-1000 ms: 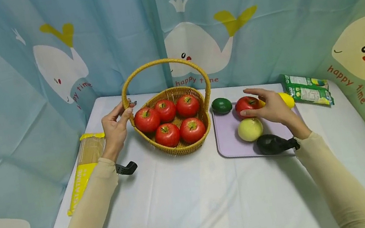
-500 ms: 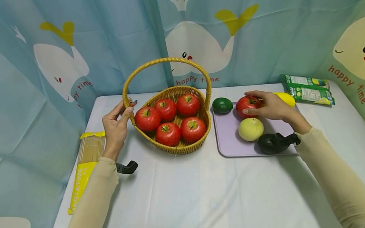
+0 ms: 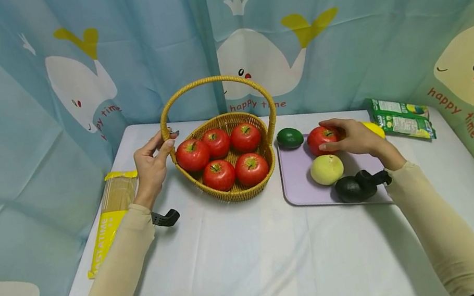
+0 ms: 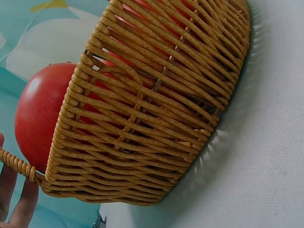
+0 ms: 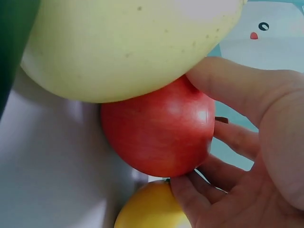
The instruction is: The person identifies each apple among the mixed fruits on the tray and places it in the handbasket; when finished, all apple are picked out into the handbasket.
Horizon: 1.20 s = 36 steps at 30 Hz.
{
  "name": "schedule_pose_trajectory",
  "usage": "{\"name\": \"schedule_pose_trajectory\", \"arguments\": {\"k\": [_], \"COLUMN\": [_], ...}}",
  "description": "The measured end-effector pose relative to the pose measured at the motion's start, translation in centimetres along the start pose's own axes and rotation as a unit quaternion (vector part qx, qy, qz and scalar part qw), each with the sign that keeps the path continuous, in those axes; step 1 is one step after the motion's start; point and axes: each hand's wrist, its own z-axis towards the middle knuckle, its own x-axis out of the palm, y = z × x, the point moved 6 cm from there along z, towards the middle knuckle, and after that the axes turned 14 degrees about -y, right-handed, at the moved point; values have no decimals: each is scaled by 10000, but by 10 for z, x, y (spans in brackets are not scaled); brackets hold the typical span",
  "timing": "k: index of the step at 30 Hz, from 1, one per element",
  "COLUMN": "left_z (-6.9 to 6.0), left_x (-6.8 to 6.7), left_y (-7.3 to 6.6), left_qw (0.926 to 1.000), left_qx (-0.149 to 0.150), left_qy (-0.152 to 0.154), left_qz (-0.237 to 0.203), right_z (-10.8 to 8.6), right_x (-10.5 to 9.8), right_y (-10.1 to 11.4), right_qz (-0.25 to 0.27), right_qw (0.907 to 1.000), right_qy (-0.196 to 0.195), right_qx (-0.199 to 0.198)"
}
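Observation:
In the head view my left hand grips the base of the handle of a wicker basket. Several red apples lie in the basket, one of them bulging over the rim in the left wrist view. My right hand holds another red apple on the lilac tray, thumb on the near side and fingers on the far side. A pale yellow-green round fruit touches this apple. A yellow fruit sits close by, partly hidden behind my fingers.
A dark avocado-like fruit lies at the tray's front, below my right wrist. A small green fruit is at its back left corner. Green snack packets lie back right; a yellow pasta packet is at left.
My right thumb and fingers have come down and closed around the apple on the tray. The left hand stays on the basket handle, and the basket has not moved.

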Motion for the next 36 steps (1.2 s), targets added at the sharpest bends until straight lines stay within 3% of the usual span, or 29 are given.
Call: {"name": "schedule_pose_trajectory", "arguments": {"k": [19,27,36], "left_z": [1,1,1], "left_x": [0,0,0], "left_y": [2,1,1], "left_qw": [10000,9999,9999], "left_qx": [76,119,105], "left_qy": [-29,12,18], "left_qz": [-30,45,7], "right_z": [6,9,4], "right_x": [3,-2,-18], "right_y": [-3,-3,0], "right_qz": [-61,-146,195], "right_qw": [9999,9991,9957], "right_qy": [35,-376,-856], "right_qx": [-101,-90,288]}}
